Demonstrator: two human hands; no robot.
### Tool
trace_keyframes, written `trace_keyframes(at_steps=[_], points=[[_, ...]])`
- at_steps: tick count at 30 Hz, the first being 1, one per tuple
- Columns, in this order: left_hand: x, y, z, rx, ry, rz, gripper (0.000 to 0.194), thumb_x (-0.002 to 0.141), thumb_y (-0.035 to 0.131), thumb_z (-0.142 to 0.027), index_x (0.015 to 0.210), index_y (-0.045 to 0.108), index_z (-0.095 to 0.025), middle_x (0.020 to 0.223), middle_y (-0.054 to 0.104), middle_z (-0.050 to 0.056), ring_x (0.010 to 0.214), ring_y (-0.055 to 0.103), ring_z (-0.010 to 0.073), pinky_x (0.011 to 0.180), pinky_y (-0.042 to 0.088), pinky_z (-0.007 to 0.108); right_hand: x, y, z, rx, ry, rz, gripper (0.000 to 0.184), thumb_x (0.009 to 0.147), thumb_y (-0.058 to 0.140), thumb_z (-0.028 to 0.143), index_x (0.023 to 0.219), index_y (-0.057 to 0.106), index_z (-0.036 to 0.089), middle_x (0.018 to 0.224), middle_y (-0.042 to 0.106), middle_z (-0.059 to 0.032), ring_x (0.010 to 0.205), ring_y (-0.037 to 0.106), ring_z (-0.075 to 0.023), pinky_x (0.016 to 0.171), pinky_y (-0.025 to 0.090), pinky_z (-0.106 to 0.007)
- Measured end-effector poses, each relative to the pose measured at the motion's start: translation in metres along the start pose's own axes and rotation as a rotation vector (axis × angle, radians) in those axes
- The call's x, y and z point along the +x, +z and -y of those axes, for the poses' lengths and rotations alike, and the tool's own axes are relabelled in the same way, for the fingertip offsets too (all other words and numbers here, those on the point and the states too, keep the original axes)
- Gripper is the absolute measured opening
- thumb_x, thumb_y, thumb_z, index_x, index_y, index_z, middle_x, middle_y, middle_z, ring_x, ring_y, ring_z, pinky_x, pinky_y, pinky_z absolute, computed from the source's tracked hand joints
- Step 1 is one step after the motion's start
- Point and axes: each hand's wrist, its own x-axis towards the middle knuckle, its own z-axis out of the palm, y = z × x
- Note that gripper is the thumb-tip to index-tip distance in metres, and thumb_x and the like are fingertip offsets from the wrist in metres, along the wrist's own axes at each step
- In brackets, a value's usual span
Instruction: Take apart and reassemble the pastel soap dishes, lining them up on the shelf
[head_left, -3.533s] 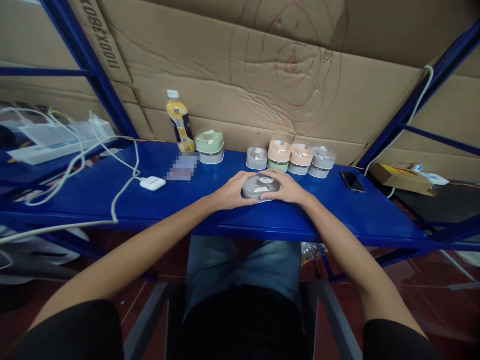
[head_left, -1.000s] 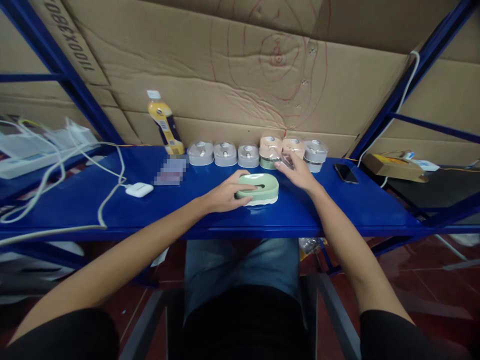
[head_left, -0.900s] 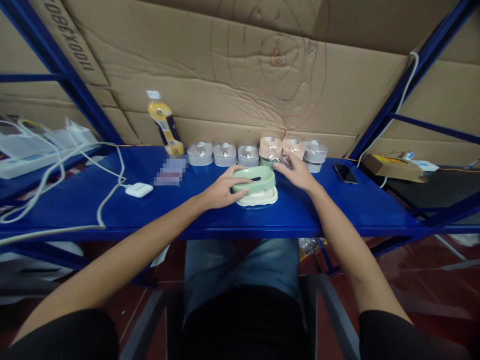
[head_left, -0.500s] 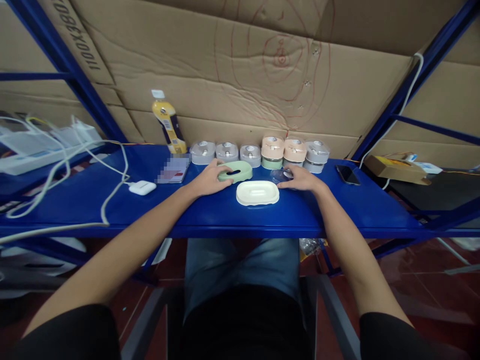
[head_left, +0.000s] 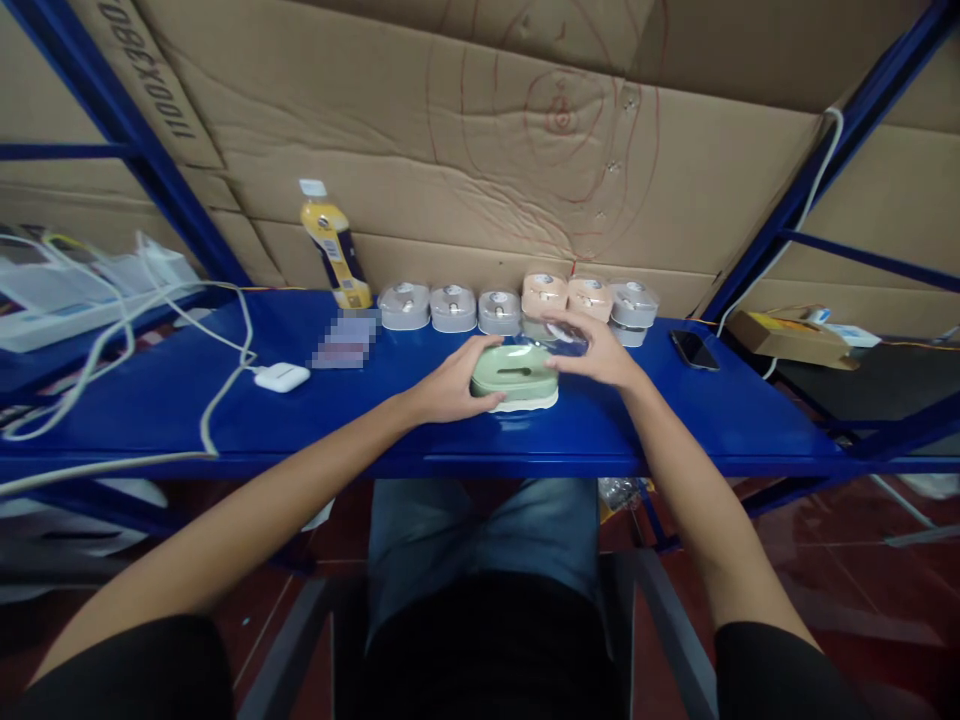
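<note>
My left hand (head_left: 459, 385) grips the left end of a green oval tray (head_left: 517, 372) with a slot in its middle. The green tray sits over a cream oval base (head_left: 529, 402), whose wavy rim shows below it. In my right hand (head_left: 596, 350) is a clear plastic lid (head_left: 564, 335), tilted above the right end of the green tray. Fingers and reflections hide part of the lid.
Along the cardboard wall stand several lidded grey boxes (head_left: 454, 310) and peach boxes (head_left: 544, 292), some stacked. A yellow drink bottle (head_left: 336, 245), a white earphone case (head_left: 282, 377) and a cable lie left. A phone (head_left: 694, 350) rests right.
My left hand has moved the green tray right, from beside the cream base to on top of it. My right hand has raised the clear lid off the table.
</note>
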Motion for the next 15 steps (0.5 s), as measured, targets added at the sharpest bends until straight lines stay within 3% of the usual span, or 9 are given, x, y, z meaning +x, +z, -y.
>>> trace_keyframes(at_steps=[7,15], points=[[0.003,0.013,0.008,-0.137,-0.030,-0.044,0.108,0.077,0.091,-0.053,0.164,0.036,-0.019,0.158,0.062,0.027,0.150,0.063,0.0467,0.126,0.050,0.067,0.002,0.020,0.013,-0.089,-0.060,0.112,0.092,0.071,0.097,0.071,0.151,0.077,0.029,0.136,0.078,-0.0113,0.123,0.074,-0.0360,0.114,0.057,-0.058],[0.008,0.016,0.004,-0.233,-0.057,-0.054,0.116,0.075,0.093,-0.050,0.169,0.031,-0.020,0.156,0.066,0.026,0.144,0.068,0.0468,0.121,0.053,0.067,0.007,0.031,0.013,-0.205,-0.094,0.231,0.100,0.073,0.096,0.076,0.157,0.072,0.029,0.132,0.073,-0.0128,0.126,0.070,-0.0397,0.117,0.054,-0.060]])
